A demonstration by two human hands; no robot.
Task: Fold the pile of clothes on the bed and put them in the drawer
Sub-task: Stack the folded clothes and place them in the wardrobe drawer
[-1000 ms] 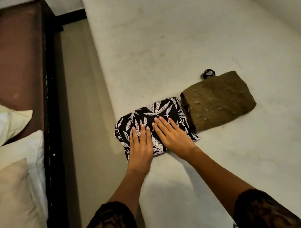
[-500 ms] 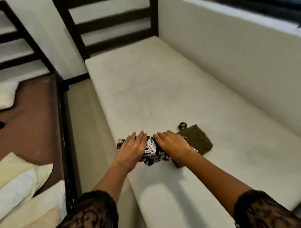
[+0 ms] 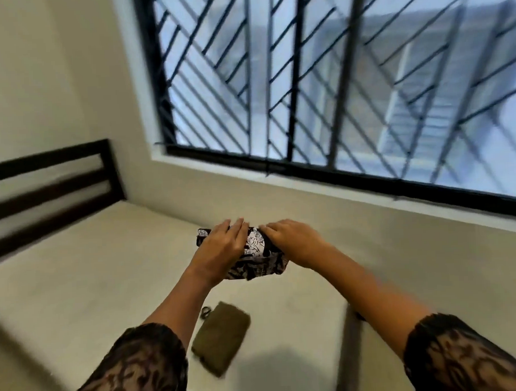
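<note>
The folded black-and-white leaf-print garment (image 3: 257, 258) is up in the air above the bed, held between both hands. My left hand (image 3: 220, 250) grips its left side and my right hand (image 3: 295, 242) grips its right side. Below them, the folded olive-green garment (image 3: 221, 343) lies on the pale mattress (image 3: 93, 288), with a small dark hair tie (image 3: 205, 312) at its upper left corner. No drawer is in view.
A dark wooden headboard (image 3: 48, 185) stands at the left end of the bed. A large window with black diagonal bars (image 3: 334, 84) fills the wall behind the bed. The view is blurred by head motion.
Both hands have lifted the leaf-print garment off the mattress. The view has swung up toward the window, and the olive garment stays on the bed.
</note>
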